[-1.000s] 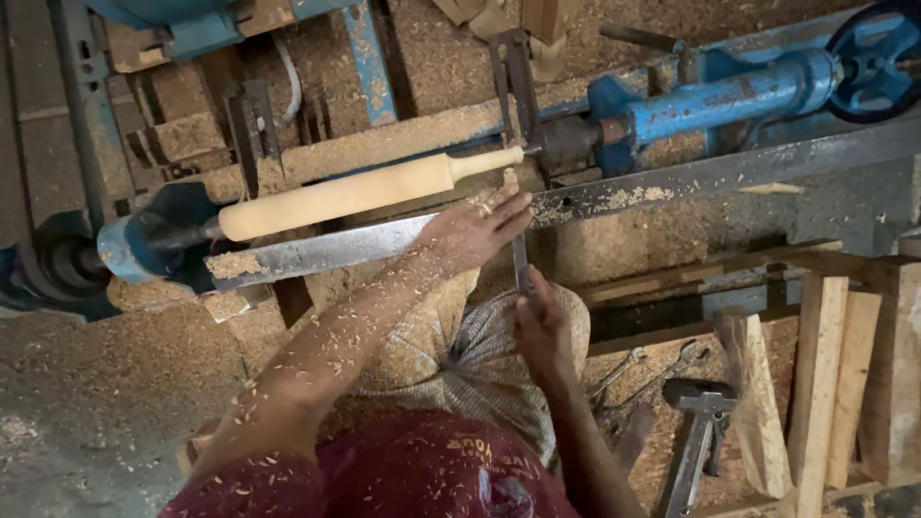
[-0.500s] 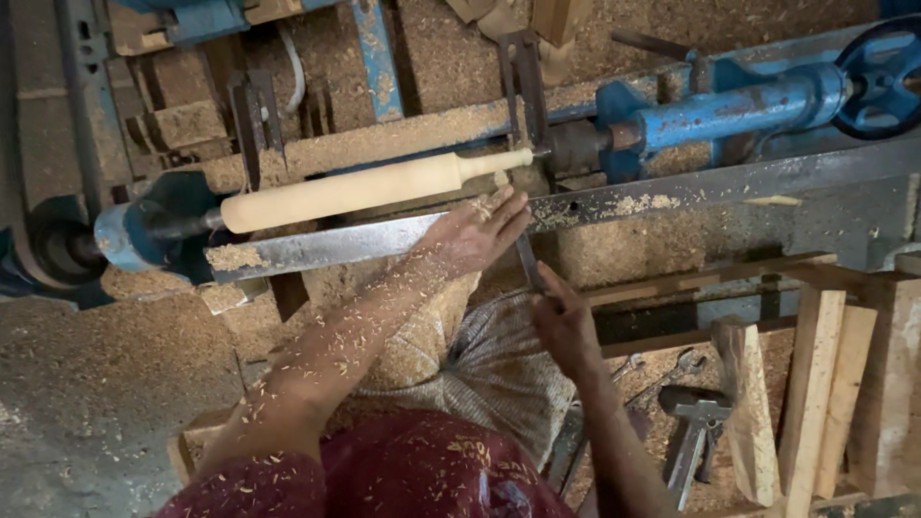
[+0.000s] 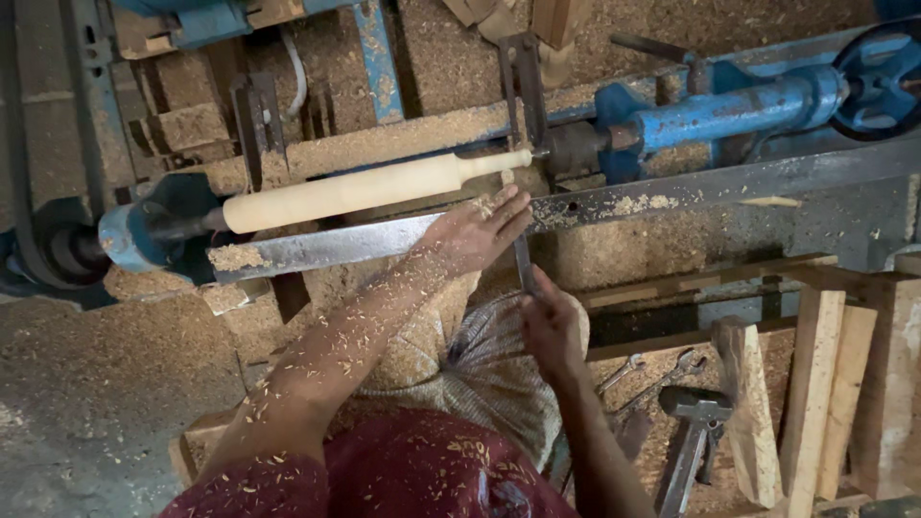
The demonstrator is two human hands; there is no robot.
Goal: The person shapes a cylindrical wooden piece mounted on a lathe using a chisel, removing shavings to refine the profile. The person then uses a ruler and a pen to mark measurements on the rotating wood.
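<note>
Not much has shifted since a moment back: the left hand has slid a touch further along the rail and the right hand has dropped a bit lower on the tool, otherwise same setup. Standing here watching, the person has a long metal chisel running up from the lap to the spinning piece. The right hand is wrapped shut around the lower end of it, down near the patterned cloth over the knees. The left hand lies flat, fingers stretched out and not curled round anything, palm pressing the blade down onto the steel tool rest. The chisel tip meets the pale wooden workpiece right at its narrow neck, at the tailstock end.

That workpiece sits between the blue headstock on the left and the blue tailstock on the right, just beyond the rest bar. Sawdust is everywhere, even stuck all over the left forearm. Off to the right on the floor there's a hammer, a couple of spanners, and some wooden planks leaning beside them, well apart from the hands.
</note>
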